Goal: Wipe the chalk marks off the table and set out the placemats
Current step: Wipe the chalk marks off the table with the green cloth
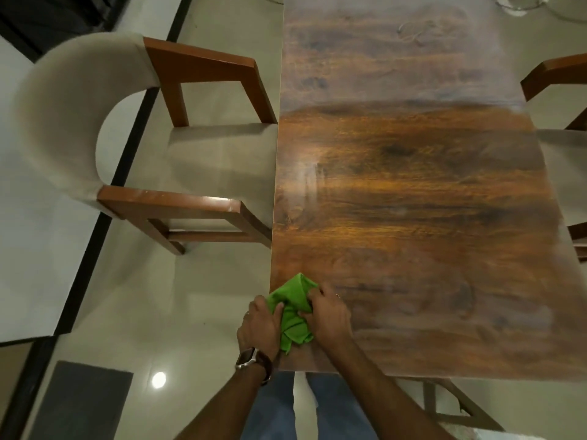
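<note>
I count two hands, both on one green cloth (293,312). My left hand (261,325) has its fingers curled round the cloth's left side, thumb pressing into the fabric; a wristwatch (251,360) with a dark strap sits on that wrist, and I see one ring on a finger. My right hand (328,315) grips the cloth's right side, fingers curled over it, one ring visible there too. The cloth is soft, crumpled and bunched, lying at the near left corner of the table (413,217), partly over the left edge.

One table: rectangular, glossy, dark wood grain. The near half looks smeared with a pale haze. Farther off, one cluster of looping chalk marks (424,31) sits near the far end, faint and white.

Chairs: one full chair (127,128) at the left, curved beige upholstered back, two squared wooden armrests. A second chair (559,74) shows partly at the right edge. Floor is shiny pale tile.
</note>
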